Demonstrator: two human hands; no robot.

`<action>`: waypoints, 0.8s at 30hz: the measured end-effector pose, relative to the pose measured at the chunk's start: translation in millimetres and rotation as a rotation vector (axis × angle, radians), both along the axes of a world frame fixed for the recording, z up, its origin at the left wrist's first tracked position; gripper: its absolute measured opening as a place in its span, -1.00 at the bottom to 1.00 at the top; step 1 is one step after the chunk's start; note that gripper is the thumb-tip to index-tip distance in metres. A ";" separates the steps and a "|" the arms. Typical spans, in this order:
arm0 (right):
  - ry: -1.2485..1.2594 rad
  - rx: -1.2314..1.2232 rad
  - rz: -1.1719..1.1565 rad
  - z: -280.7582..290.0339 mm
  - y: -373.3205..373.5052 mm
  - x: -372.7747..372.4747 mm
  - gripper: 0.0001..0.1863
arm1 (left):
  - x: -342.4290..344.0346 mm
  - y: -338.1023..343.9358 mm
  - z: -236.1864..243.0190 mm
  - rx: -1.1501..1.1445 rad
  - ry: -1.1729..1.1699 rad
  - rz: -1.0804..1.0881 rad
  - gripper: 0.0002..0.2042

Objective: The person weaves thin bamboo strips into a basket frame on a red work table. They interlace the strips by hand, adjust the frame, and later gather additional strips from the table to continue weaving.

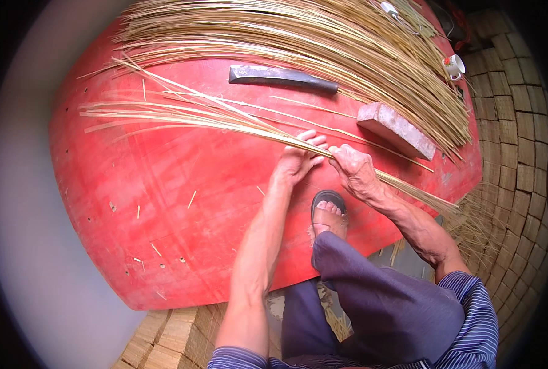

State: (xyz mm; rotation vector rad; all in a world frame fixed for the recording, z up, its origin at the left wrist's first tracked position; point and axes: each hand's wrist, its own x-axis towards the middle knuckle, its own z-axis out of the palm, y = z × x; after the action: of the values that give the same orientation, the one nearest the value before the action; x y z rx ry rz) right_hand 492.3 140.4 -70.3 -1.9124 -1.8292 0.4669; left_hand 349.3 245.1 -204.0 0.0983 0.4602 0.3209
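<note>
A slim bundle of pale bamboo strips [243,127] slants across the red board, fanned out at its left end. Closed around the bundle is my right hand [355,170], near the middle of its length. Just left of it, my left hand [297,161] has its fingers loosely spread, with the strips running across it between thumb and fingers. The thin right end of the bundle passes under my right forearm. Past my hands, a dark-handled cleaver-like blade [283,78] lies flat, close to a whitish-pink brick-shaped block [397,129].
A thick layer of long strips [298,37] covers the far side of the red board [182,203]. A white mug [453,67] is at its right edge. My sandalled foot [329,212] rests on the board. Stacked blocks [508,123] line the right side.
</note>
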 end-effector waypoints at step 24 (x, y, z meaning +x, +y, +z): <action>0.327 -0.397 0.063 -37.8 70.6 3.1 -0.54 | -63.0 -37.5 27.1 0.038 0.300 0.579 -0.65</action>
State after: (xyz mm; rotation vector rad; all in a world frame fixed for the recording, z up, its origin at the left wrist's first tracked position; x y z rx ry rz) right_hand 495.4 211.0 -108.1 -1.8794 -1.6721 1.1648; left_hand 286.2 207.6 -176.9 0.0477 0.7797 0.8906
